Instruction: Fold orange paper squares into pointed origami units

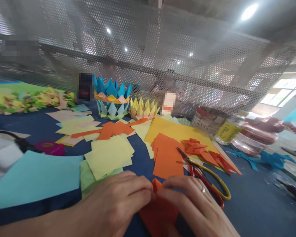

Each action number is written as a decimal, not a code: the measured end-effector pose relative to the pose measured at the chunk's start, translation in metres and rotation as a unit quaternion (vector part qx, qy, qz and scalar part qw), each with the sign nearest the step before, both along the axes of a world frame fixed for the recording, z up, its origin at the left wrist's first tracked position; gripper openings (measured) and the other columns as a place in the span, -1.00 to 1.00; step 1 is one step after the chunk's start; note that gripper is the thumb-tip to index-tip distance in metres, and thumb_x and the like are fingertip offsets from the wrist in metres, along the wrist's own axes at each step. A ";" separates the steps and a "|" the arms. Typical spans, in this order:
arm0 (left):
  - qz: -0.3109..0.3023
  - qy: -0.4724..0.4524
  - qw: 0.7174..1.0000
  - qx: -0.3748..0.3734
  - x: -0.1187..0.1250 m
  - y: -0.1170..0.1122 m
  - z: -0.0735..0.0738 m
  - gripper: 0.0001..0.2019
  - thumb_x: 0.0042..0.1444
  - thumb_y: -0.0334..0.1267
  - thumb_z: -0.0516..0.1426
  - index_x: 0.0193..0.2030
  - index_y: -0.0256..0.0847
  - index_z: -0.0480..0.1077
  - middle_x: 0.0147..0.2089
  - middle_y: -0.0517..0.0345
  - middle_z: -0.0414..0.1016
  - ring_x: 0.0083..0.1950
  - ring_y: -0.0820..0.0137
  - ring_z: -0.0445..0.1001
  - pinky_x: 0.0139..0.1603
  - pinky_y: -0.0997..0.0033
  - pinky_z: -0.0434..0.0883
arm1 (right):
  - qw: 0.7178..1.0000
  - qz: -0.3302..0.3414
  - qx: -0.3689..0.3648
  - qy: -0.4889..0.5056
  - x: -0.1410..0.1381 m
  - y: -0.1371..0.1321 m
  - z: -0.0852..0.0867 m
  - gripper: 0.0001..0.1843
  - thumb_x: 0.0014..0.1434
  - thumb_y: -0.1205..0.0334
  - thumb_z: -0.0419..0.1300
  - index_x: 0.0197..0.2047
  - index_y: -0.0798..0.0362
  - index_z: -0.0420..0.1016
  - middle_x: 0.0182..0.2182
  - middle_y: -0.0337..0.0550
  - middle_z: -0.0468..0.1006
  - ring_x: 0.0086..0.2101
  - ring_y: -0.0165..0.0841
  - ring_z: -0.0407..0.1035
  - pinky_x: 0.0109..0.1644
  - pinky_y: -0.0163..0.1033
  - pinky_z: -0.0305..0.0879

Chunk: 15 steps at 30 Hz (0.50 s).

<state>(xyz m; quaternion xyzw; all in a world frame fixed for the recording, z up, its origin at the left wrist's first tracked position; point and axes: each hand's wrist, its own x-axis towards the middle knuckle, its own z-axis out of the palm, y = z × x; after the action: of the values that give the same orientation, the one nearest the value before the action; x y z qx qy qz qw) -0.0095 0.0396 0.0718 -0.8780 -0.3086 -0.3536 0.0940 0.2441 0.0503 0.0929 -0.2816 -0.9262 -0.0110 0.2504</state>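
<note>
Between my two hands is a sheet of orange paper (160, 210), partly folded, with a small peak rising at its far end. My left hand (120, 197) pinches its left side near that peak, fingers bent together. From the other side, my right hand (189, 197), with a ring on one finger, presses its fingertips on the paper. My palms and fingers hide part of the sheet. Just beyond lies a stack of orange paper pieces (169, 158). Scissors (207, 177) with red and yellow handles rest beside my right hand. Pale yellow sheets (108, 156) lie ahead of my left hand.
Folded paper crowns (144, 108) stand at the back. Light blue paper (44, 177) lies left, near a magenta tape roll (50, 148). Folded orange pieces (194, 146) rest on yellow paper (177, 126). A labelled bottle (228, 130) stands right. Perforated mesh (143, 42) rises behind the table.
</note>
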 end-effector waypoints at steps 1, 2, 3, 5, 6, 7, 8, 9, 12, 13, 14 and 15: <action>-0.017 0.001 1.000 0.011 0.000 0.000 -0.001 -0.58 0.27 -0.62 -0.14 -0.11 -0.13 0.46 -0.15 0.21 0.70 -0.24 0.41 0.63 -0.23 0.44 0.50 | 0.999 -0.033 0.005 -0.006 0.001 0.001 -0.002 -0.55 0.30 0.28 0.31 0.24 -0.10 0.44 0.04 -0.06 0.68 -0.01 -0.13 0.62 0.10 -0.05 0.53; -0.021 0.003 1.000 0.002 0.000 0.001 -0.002 -0.59 0.27 -0.60 -0.13 -0.10 -0.12 0.46 -0.15 0.23 0.70 -0.25 0.41 0.63 -0.21 0.44 0.51 | 0.998 -0.067 0.008 -0.015 0.002 0.002 -0.004 -0.52 0.26 0.19 0.37 0.22 -0.09 0.44 0.03 -0.04 0.68 0.00 -0.07 0.61 0.11 0.02 0.53; -0.026 0.007 1.000 0.002 0.000 0.001 -0.002 -0.58 0.28 -0.59 -0.13 -0.07 -0.12 0.47 -0.13 0.24 0.70 -0.26 0.41 0.62 -0.21 0.43 0.51 | 0.995 -0.095 0.008 -0.026 0.003 0.003 -0.006 -0.50 0.22 0.11 0.42 0.18 -0.08 0.45 -0.01 -0.04 0.67 -0.01 -0.01 0.61 0.10 0.09 0.52; -0.027 0.014 1.000 0.004 0.001 0.002 -0.001 -0.58 0.28 -0.58 -0.13 -0.04 -0.13 0.47 -0.09 0.22 0.70 -0.27 0.40 0.62 -0.23 0.41 0.50 | 0.990 -0.134 -0.005 -0.046 0.003 0.003 -0.010 -0.50 0.13 0.00 0.49 0.07 -0.07 0.49 -0.09 -0.06 0.67 -0.06 0.04 0.61 0.04 0.14 0.52; -0.031 0.010 0.999 0.017 0.001 0.001 0.000 -0.58 0.27 -0.58 -0.14 -0.05 -0.13 0.47 -0.09 0.20 0.71 -0.30 0.40 0.61 -0.25 0.40 0.49 | 0.989 -0.140 -0.015 -0.052 0.002 0.003 -0.011 -0.52 0.10 -0.02 0.50 0.01 -0.08 0.50 -0.14 -0.09 0.66 -0.09 0.03 0.61 0.00 0.12 0.52; -0.019 0.018 1.000 0.004 0.001 0.001 0.001 -0.58 0.26 -0.58 -0.12 -0.02 -0.14 0.47 -0.06 0.19 0.70 -0.27 0.39 0.62 -0.23 0.40 0.50 | 0.988 -0.144 -0.027 -0.052 0.002 0.002 -0.011 -0.55 0.09 -0.02 0.51 -0.05 -0.07 0.50 -0.17 -0.11 0.65 -0.13 0.00 0.61 -0.04 0.09 0.52; -0.016 0.017 1.000 0.001 0.001 0.000 0.002 -0.57 0.26 -0.59 -0.12 -0.01 -0.14 0.47 -0.06 0.20 0.70 -0.26 0.39 0.63 -0.21 0.41 0.50 | 0.988 -0.144 -0.038 -0.048 0.001 0.002 -0.011 -0.58 0.07 0.01 0.52 -0.09 -0.07 0.50 -0.19 -0.14 0.65 -0.15 -0.03 0.60 -0.08 0.04 0.51; -0.013 0.014 1.000 0.002 0.001 0.000 0.002 -0.57 0.25 -0.60 -0.11 0.00 -0.14 0.46 -0.07 0.20 0.70 -0.26 0.39 0.63 -0.20 0.42 0.50 | 0.987 -0.144 -0.050 -0.042 0.001 0.001 -0.010 -0.61 0.06 0.05 0.52 -0.12 -0.07 0.49 -0.21 -0.16 0.64 -0.18 -0.07 0.59 -0.11 -0.01 0.49; -0.012 0.010 1.000 -0.001 0.002 -0.001 0.002 -0.57 0.27 -0.61 -0.12 -0.01 -0.13 0.46 -0.08 0.22 0.70 -0.25 0.40 0.63 -0.17 0.42 0.52 | 0.986 -0.145 -0.076 -0.020 -0.001 0.001 -0.006 -0.67 0.05 0.17 0.50 -0.19 -0.07 0.47 -0.27 -0.22 0.62 -0.24 -0.16 0.55 -0.18 -0.12 0.43; -0.016 0.011 1.000 0.001 0.002 0.000 0.002 -0.58 0.29 -0.60 -0.12 -0.01 -0.13 0.45 -0.07 0.22 0.70 -0.24 0.41 0.63 -0.17 0.42 0.52 | 0.986 -0.145 -0.084 -0.015 -0.002 0.002 -0.004 -0.69 0.04 0.20 0.49 -0.21 -0.07 0.47 -0.28 -0.23 0.61 -0.24 -0.17 0.54 -0.20 -0.15 0.41; -0.019 0.012 1.000 0.004 0.002 0.000 0.002 -0.59 0.30 -0.59 -0.13 -0.01 -0.13 0.44 -0.07 0.22 0.70 -0.23 0.41 0.64 -0.17 0.42 0.52 | 0.985 -0.144 -0.091 -0.010 -0.003 0.002 -0.003 -0.70 0.04 0.23 0.47 -0.22 -0.07 0.46 -0.29 -0.23 0.61 -0.25 -0.18 0.53 -0.22 -0.16 0.39; -0.020 0.014 1.000 0.005 0.002 0.000 0.002 -0.60 0.33 -0.58 -0.14 -0.01 -0.13 0.44 -0.06 0.22 0.70 -0.22 0.41 0.64 -0.17 0.42 0.52 | 0.984 -0.146 -0.098 -0.006 -0.004 0.003 -0.002 -0.72 0.04 0.26 0.46 -0.23 -0.07 0.46 -0.30 -0.23 0.61 -0.24 -0.18 0.53 -0.22 -0.18 0.38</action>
<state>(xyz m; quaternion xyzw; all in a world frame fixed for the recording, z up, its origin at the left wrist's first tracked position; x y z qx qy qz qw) -0.0074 0.0396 0.0743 -0.8884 -0.2880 -0.3443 0.0962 0.2405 0.0531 0.0908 -0.4365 -0.8734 0.0416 0.2119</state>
